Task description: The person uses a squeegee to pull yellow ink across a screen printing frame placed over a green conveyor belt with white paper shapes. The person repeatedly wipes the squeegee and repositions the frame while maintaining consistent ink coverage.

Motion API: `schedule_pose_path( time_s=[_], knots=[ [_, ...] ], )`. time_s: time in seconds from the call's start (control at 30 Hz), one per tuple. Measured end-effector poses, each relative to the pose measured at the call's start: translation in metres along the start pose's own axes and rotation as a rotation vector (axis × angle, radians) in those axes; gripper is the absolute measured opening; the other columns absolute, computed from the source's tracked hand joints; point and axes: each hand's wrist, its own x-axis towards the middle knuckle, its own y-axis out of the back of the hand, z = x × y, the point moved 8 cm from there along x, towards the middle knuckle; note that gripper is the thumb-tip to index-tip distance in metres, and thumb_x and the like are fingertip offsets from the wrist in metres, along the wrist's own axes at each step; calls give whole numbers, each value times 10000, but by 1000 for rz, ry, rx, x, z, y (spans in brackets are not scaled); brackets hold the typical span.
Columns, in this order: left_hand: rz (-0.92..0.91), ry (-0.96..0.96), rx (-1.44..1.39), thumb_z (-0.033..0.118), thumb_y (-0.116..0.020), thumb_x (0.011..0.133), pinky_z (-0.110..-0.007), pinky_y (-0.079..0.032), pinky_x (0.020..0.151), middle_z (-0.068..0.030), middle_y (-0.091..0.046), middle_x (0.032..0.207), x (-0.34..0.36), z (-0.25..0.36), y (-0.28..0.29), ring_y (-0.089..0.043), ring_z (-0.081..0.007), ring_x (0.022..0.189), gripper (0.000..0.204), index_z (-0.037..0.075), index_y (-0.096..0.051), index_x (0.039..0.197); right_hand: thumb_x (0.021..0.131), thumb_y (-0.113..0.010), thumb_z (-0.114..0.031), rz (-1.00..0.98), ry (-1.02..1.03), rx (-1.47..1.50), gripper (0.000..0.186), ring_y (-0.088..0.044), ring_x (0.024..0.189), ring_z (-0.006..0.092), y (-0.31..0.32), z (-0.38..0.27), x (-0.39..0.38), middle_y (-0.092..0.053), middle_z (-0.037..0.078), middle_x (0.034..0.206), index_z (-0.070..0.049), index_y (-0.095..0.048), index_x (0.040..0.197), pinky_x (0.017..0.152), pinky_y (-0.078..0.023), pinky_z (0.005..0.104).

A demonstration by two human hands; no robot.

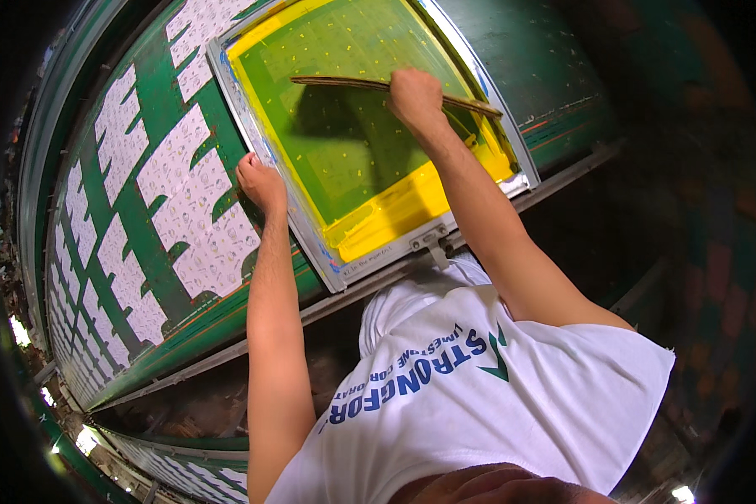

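A screen-printing frame with silver metal sides lies on a long green table. Its mesh is green with small yellow specks, and yellow ink is spread along the near end. My right hand is closed round the middle of a long, thin squeegee, which lies crosswise over the mesh. Its lower edge is hard to make out in the shadow. At the frame's left side, my left hand has its fingers curled round the metal edge.
White fabric pieces with a small print lie in rows on the green table to the left. A metal rail runs along the table's near edge, where a bracket on the frame meets it. Another printed table shows at lower left.
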Motion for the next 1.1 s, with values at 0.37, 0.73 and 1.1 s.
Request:
schedule_pose_path(
  time_s=[0.37, 0.73, 1.1],
  knots=[
    [-9, 4, -21, 134, -625, 979, -510, -431, 1044, -201, -623, 1186, 0, -6, -11, -559, -396, 1173, 209, 31, -635, 1161, 786, -688, -58, -5, 265, 14, 109, -733, 826, 387, 10, 9, -150, -737, 176, 870, -74, -766, 862, 733, -599, 497],
    [-162, -104, 104, 282, -611, 1027, -519, -382, 1115, -204, -551, 1333, -31, 6, -6, -486, -384, 1256, 465, 10, -559, 1400, 779, -707, -27, -45, 585, -21, 183, -725, 915, 333, 17, -13, -226, -737, 132, 877, -79, -772, 942, 760, -605, 451],
    [-26, -125, 30, 335, -705, 965, -505, -423, 1089, -170, -621, 1282, -46, 4, 13, -531, -373, 1220, 443, 44, -646, 1293, 751, -696, -1, -252, 602, -42, 220, -739, 870, 385, 24, -7, -213, -748, 184, 903, -48, -776, 951, 781, -595, 486]
  ],
)
